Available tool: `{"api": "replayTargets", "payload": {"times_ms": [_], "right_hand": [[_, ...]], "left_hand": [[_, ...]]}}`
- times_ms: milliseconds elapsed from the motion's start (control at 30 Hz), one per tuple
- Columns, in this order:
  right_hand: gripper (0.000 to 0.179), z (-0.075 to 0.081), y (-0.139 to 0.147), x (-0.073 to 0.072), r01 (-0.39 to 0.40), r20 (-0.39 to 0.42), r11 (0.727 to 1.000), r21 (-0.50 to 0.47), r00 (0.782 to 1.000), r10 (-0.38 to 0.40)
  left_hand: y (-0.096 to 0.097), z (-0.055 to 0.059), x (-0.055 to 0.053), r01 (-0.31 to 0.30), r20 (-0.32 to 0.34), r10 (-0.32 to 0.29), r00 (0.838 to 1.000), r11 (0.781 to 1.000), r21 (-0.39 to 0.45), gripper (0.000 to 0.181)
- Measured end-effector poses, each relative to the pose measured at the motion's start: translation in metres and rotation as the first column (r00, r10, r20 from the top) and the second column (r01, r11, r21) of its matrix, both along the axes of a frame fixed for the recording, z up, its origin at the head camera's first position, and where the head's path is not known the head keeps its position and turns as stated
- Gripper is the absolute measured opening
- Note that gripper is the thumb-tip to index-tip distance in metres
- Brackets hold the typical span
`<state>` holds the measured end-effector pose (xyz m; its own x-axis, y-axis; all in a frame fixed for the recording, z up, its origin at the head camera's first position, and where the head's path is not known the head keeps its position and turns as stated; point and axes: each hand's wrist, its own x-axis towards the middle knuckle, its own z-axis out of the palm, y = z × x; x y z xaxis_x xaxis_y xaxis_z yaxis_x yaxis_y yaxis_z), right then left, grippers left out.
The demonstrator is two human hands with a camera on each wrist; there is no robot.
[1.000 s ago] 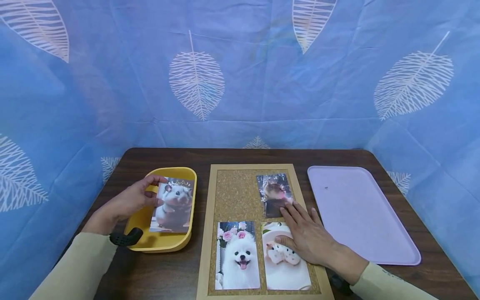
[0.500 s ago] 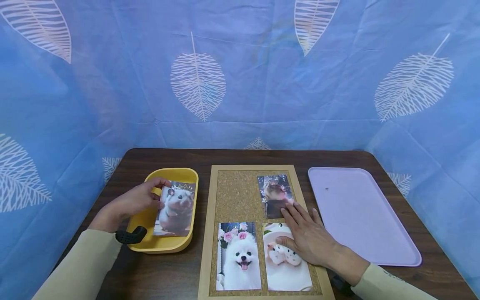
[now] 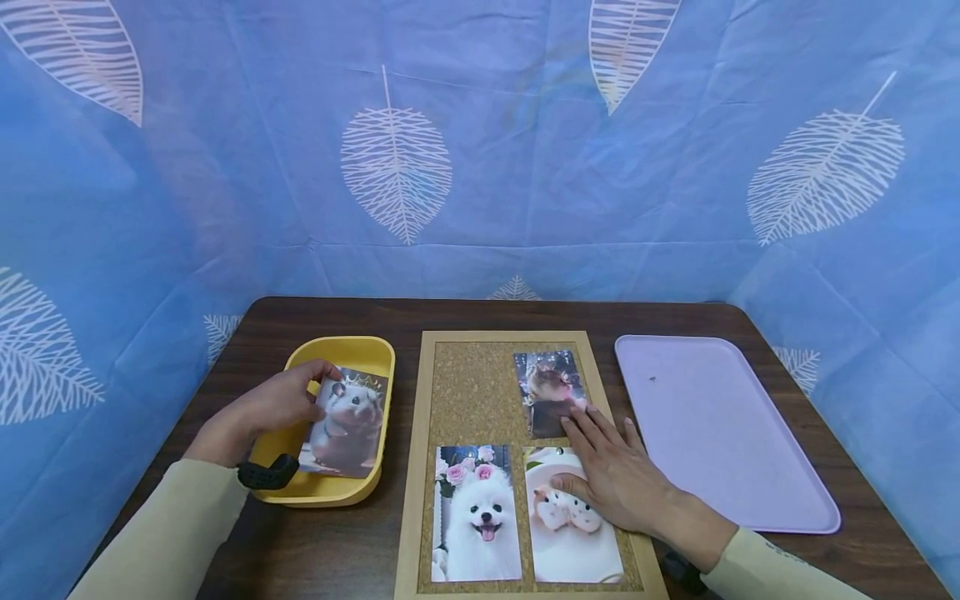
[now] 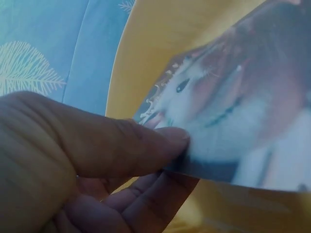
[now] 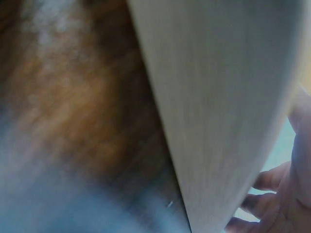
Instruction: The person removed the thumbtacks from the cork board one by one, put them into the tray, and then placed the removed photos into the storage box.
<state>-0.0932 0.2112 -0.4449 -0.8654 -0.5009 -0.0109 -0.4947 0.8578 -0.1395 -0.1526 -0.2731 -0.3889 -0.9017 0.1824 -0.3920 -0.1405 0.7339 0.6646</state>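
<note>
My left hand (image 3: 273, 407) reaches into the yellow tray (image 3: 330, 497) and pinches a photo of a crowned hamster (image 3: 348, 429) by its left edge. In the left wrist view, the thumb (image 4: 160, 145) lies on the picture side and the fingers are beneath. The photo slants inside the tray; whether another lies under it I cannot tell. My right hand (image 3: 618, 483) rests flat on the framed corkboard (image 3: 472, 383), fingertips over the lower part of a dark rodent photo (image 3: 551, 383). Its thumb crosses a photo of two small white animals (image 3: 573, 554).
A white dog photo (image 3: 480, 521) lies at the corkboard's lower left. The corkboard's upper left shows bare cork. A lilac tray (image 3: 720, 433) stands to the right of the board on the dark wooden table (image 3: 495, 311). Blue leaf-patterned cloth (image 3: 480, 167) hangs behind.
My left hand and the hamster photo have moved slightly nearer to me within the yellow tray. The right hand stays in place on the board.
</note>
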Motion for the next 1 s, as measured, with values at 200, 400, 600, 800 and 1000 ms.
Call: {"api": "replayTargets", "payload": {"times_ms": [200,400,600,800,1000], "right_hand": [[0.084,0.000,-0.001,0.000,-0.001,0.001,1.000,-0.006,1.000,0.001],[0.084,0.000,-0.001,0.000,0.003,-0.001,1.000,0.001,1.000,-0.003],[0.084,0.000,-0.001,0.000,0.001,0.000,1.000,-0.001,1.000,-0.001],[0.084,-0.001,-0.001,0.000,0.001,-0.008,1.000,0.001,1.000,-0.001],[0.084,-0.001,-0.001,0.000,0.001,-0.006,1.000,-0.002,1.000,-0.001]], "left_hand": [[-0.001,-0.001,-0.001,-0.026,0.013,0.026,1.000,0.999,-0.030,0.053],[0.002,0.002,0.000,-0.055,-0.006,0.055,0.998,0.991,-0.125,0.045],[0.008,0.007,0.003,-0.085,-0.027,0.081,0.996,0.974,-0.212,0.043],[0.013,0.011,0.004,-0.085,-0.066,0.069,0.995,0.955,-0.285,0.045],[0.015,0.013,0.004,-0.084,-0.070,0.066,0.995,0.954,-0.286,0.042]]}}
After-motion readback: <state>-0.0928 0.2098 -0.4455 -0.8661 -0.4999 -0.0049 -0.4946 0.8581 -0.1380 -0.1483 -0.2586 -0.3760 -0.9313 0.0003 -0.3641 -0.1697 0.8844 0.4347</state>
